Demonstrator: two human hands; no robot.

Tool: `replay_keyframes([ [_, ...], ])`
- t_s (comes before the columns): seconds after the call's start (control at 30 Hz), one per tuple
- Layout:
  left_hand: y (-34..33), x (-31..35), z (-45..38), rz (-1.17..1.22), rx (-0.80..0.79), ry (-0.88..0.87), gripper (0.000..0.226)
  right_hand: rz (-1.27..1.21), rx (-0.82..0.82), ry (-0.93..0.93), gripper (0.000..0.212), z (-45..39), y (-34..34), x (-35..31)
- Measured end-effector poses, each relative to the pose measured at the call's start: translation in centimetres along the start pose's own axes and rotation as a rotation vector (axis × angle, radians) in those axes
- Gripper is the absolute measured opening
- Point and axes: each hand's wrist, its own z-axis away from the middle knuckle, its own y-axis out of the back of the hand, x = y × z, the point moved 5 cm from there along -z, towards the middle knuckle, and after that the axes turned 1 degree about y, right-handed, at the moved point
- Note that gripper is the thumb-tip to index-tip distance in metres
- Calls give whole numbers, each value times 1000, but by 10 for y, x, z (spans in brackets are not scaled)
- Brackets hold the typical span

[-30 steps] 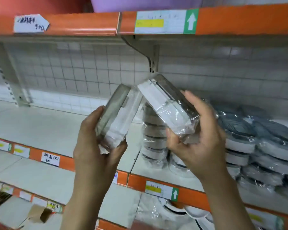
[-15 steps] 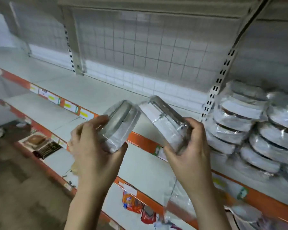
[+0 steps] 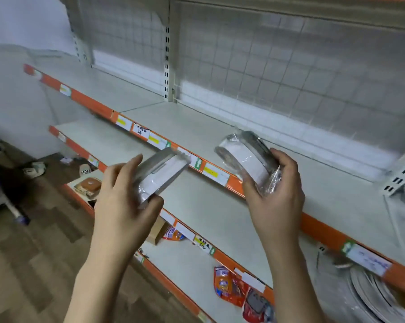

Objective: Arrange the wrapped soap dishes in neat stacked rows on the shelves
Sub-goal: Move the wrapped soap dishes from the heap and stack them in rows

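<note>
Gripping wrapped soap dishes (image 3: 160, 174), both hands (image 3: 124, 206)

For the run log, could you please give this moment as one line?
left hand: holds wrapped soap dish | right hand: holds second wrapped dish | shelf: bare beneath

head-worn view, facing down, shelves (image 3: 220, 136) near

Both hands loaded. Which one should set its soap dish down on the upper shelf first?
Right, probably. The right hand already holds its wrapped soap dish over the upper shelf. The left hand holds its dish out in front of the orange edge, over the lower shelf.
</note>
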Motion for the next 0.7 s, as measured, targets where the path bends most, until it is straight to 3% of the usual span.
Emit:
replay_keyframes([
  [0.17, 12, -58, -35, -16, 34, 126, 65, -55, -99, 89, 60, -10, -74, -21],
  [0.33, 6, -104, -86, -25, 62, 138, 64, -154, -196, 34, 71, -26, -152, -20],
  [0.53, 4, -158, -176, -191, 104, 53, 59, -275, -203, -28, 56, -66, -259, -20],
  [0.7, 4, -197, -254, -220, 138, 147, 54, -305, -208, 116, 55, -110, -348, -39],
])
